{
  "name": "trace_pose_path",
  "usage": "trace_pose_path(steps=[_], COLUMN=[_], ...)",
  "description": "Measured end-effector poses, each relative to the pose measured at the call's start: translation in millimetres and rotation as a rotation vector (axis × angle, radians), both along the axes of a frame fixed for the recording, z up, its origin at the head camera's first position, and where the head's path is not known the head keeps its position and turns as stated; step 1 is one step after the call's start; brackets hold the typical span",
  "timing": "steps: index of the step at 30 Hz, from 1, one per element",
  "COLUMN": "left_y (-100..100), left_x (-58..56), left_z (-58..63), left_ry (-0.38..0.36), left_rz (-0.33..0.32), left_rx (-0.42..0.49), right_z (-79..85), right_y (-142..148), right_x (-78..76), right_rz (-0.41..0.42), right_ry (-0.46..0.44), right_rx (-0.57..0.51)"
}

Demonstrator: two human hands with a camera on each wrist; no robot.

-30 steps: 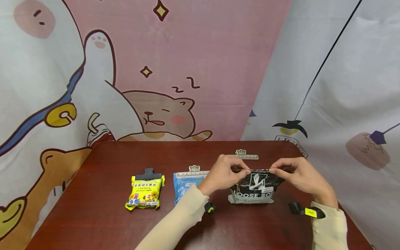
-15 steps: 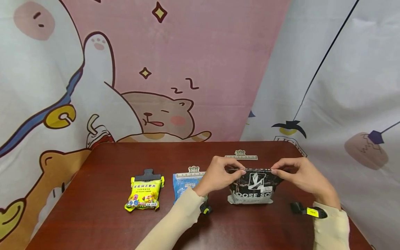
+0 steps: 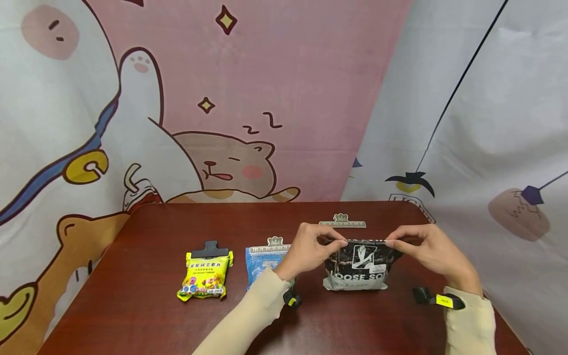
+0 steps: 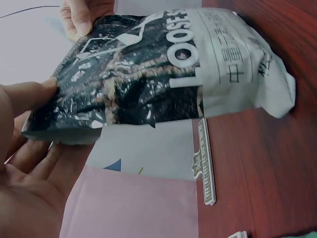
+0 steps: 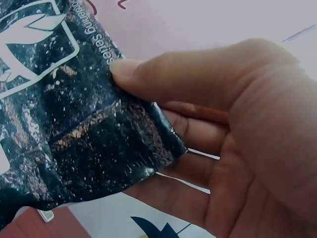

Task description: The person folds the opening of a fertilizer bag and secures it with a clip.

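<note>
A black and white soil bag (image 3: 364, 268), lettered "LOOSE SO" in the head view, stands upright on the table. My left hand (image 3: 306, 252) pinches its top edge near the left end, thumb in front and fingers behind. At the right end of that edge, my right hand (image 3: 437, 251) pinches with the thumb (image 5: 131, 74) on the printed face. The top edge is drawn straight between the two hands. Behind the bag lies a loose clip (image 3: 342, 223) with a piano-key pattern, seen also as a pale clip (image 4: 204, 166) in the left wrist view.
Left of the soil bag, a blue packet (image 3: 262, 264) with a similar piano-key clip (image 3: 271, 247) is partly hidden by my left arm. Farther left lies a yellow packet (image 3: 206, 276) topped by a black clip (image 3: 210, 250). The dark red table (image 3: 146, 296) meets a printed cloth behind.
My left hand has slid a little to the left along the bag's top edge, baring more of it. The right hand keeps its pinch almost unmoved. The packets and loose clip stay put.
</note>
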State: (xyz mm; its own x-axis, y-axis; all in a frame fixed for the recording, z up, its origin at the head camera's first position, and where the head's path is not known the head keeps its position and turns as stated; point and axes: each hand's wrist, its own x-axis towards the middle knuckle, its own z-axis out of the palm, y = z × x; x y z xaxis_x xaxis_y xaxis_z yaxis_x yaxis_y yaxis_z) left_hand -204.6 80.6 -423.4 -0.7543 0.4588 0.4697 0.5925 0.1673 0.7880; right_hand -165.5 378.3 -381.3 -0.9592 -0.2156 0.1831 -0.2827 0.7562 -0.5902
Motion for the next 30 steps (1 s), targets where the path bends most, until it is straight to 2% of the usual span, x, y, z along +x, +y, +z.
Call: trace_pose_path(steps=[4,6,12,18,25,30], left_y=[-2.5,-4.7,-8.2,-6.7,-13.4,-18.8], left_x=[-0.5,-1.5,-5.3,-6.5,-7.6,-7.1], left_z=[-0.3,-0.9,-3.5,-4.1,-5.8,-7.8], left_ry=[-0.08,-0.092,-0.059,-0.014,-0.103,-0.148], left_rz=[-0.026,-0.034,-0.039,-0.043,-0.041,-0.039], left_rx=[0.025,0.029,0.071,0.084,0.042,0.066], right_z=[-0.2,-0.3,0.0,-0.7,-2.2,-5.8], right_y=[2.9,5.0,8.9,8.2,11.6,19.2], right_x=[0.0,0.5,1.8,1.2,0.0,0.5], right_rz=[0.008,-0.002,-0.06,-0.07,-0.09,-0.102], right_ry=[-0.01,-0.023,-0.061,-0.048,-0.065,-0.073], right_rx=[-0.011,-0.01,-0.007,-0.016,-0.028,-0.048])
